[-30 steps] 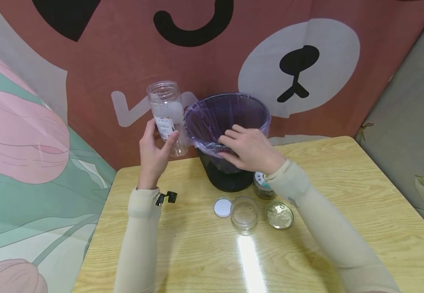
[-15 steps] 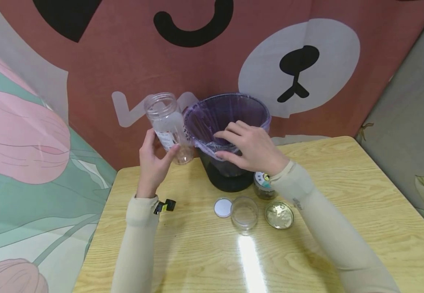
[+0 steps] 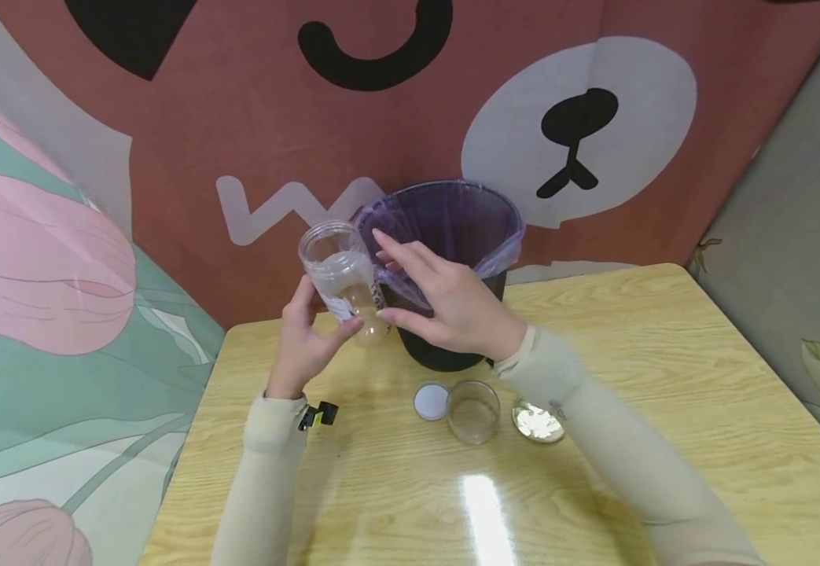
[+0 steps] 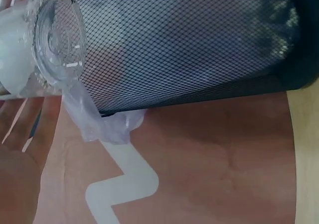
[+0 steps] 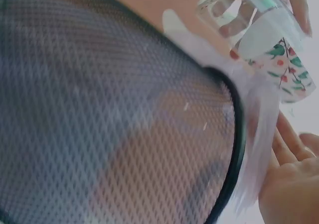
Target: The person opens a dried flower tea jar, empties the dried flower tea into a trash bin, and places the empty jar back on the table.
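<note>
My left hand grips a clear plastic jar around its side, thumb toward the front. The jar has an uncovered mouth and leans to the left, with a white label and whitish patch. In the right wrist view the jar also shows a floral print. My right hand is beside it, fingers extended over the bin's front left rim and thumb tip right at the jar's side. Behind both hands stands a black mesh bin lined with a purple plastic bag, its folds hanging over the rim.
On the wooden table, in front of the bin, lie a white disc, a clear round container and a shiny gold-rimmed round piece partly behind the right sleeve. A printed fabric wall rises directly behind the bin.
The jar in my left hand has come down and to the right. My right hand has moved left from the bin's front rim to the jar, its fingers straightening. A small dark jar is now hidden.
</note>
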Available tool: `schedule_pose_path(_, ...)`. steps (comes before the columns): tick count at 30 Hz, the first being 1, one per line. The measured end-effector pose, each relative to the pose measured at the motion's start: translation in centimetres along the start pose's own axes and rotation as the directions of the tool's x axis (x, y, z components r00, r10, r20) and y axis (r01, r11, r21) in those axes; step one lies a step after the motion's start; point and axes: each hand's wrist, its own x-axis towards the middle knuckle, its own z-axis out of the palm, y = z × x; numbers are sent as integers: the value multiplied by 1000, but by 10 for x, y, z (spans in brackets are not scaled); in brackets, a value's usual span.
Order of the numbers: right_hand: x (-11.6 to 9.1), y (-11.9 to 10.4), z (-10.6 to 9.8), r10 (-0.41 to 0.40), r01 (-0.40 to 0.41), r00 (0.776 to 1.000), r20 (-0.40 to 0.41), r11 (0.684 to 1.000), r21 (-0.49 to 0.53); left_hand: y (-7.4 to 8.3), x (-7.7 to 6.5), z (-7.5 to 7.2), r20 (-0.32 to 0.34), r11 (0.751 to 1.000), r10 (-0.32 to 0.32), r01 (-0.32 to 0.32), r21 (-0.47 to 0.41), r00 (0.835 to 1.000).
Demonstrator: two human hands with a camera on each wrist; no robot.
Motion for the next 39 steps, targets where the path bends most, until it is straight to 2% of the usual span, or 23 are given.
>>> schedule_pose_path(3, 2, -4, 6, 4, -4, 1000, 10, 998, 60, -2, -4, 2, 49, 1000, 14, -13, -7, 999)
schedule_pose_path(7, 2, -6, 13, -10, 10, 1000, -5, 998, 69, -4, -11, 4, 101, 1000, 23, -24, 6, 995)
schedule_pose_path(18, -1, -10, 21, -12, 12, 1000, 8, 1000, 3, -1, -21, 5, 157, 999, 35, -41, 36, 987)
schedule_pose_path(26, -7, -13, 27, 8, -6, 998, 68, 1000, -28, -11, -29, 4, 198, 998, 33, -43, 48, 980)
schedule_pose_path(28, -9, -13, 30, 22, -20, 996, 87, 1000, -24, -14, -32, 4, 204, 997, 20, -35, 68, 979)
schedule_pose_path(31, -13, -13, 35, 48, -46, 991, 123, 999, -23, -20, -39, 3, 222, 995, -33, 10, 103, 975)
schedule_pose_path(35, -18, -10, 44, 81, -75, 978, 191, 996, -37, -30, -48, 5, 264, 988, -106, 72, 134, 959)
schedule_pose_path(39, -22, -6, 51, 103, -90, 959, 265, 994, -61, -41, -53, 8, 292, 985, -129, 89, 147, 948)
